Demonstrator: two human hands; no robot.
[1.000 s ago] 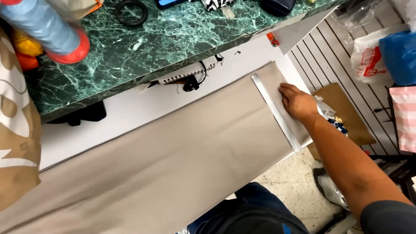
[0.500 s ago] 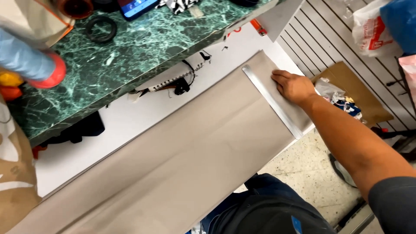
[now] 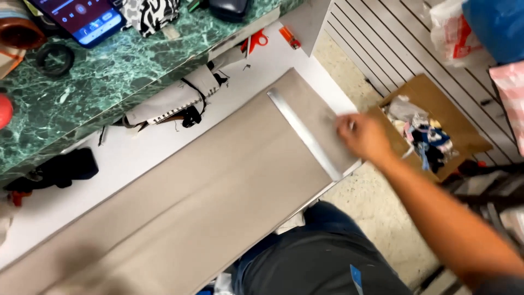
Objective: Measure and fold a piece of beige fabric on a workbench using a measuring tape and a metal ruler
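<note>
One hand is showing, and we are seeing it as the right hand [image 3: 363, 136], blurred, lying at the right end of a long grey-beige sheet of fabric [image 3: 218, 186]. It is lying palm down with its fingers pointing toward the strip; whether they are spread or pressed together we cannot tell through the blur, and it is not pinching anything that we can make out. The left hand is not appearing anywhere.

The fabric is lying flat along the front edge of a white desk [image 3: 136, 147], running from the lower left corner up to the right end, where it is reaching the desk's right edge. Just beside the hand, a narrow metal strip [image 3: 304, 134] is lying across the fabric, near that end.

Along the back of the desk, a spiral notebook [image 3: 169, 101] is resting against a green marble counter [image 3: 109, 65], with a red pair of scissors [image 3: 255, 41] and an orange lighter [image 3: 290, 37] near the back right corner. On the counter, a phone [image 3: 82, 19] is lying beside a black ring [image 3: 54, 57].

Off the desk's right edge, a cardboard box [image 3: 431, 125] filled with scraps is sitting on the floor.
</note>
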